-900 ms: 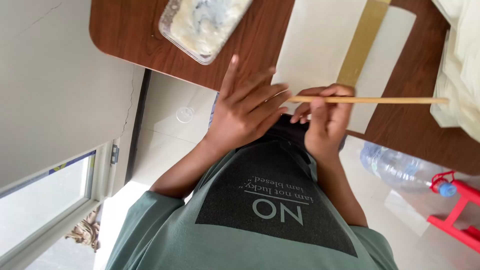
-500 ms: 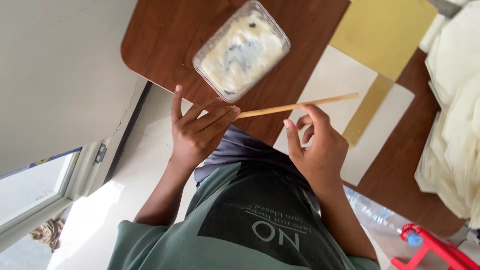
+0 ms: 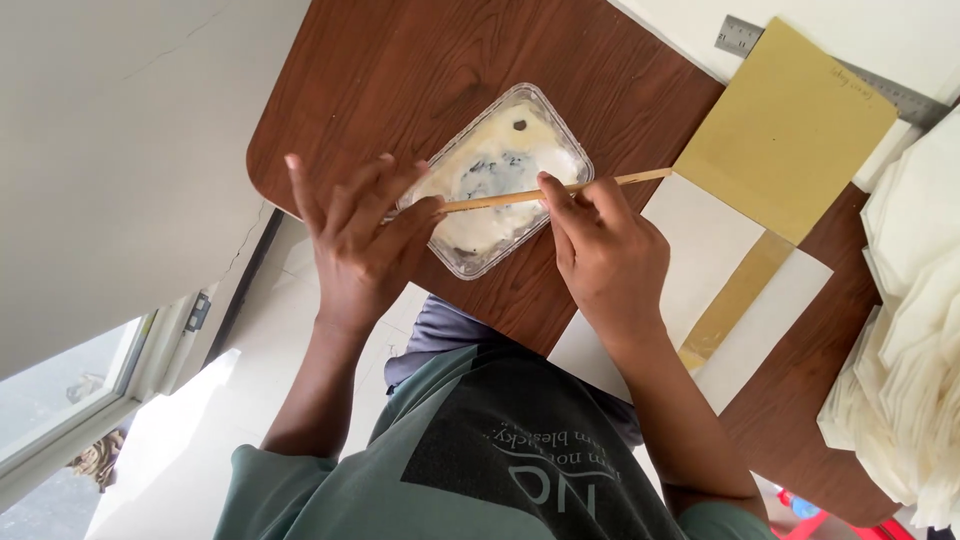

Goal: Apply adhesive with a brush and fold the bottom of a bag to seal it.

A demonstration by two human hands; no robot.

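I hold a thin stick (image 3: 555, 191) between both hands, my left hand (image 3: 362, 235) and right hand (image 3: 603, 255), above the plastic tub (image 3: 497, 190) on the surface (image 3: 400, 80).

Stick's (image 3: 540, 193) left end hidden by left hand (image 3: 358, 235); paper stack (image 3: 915, 340) cut off at rt edge.
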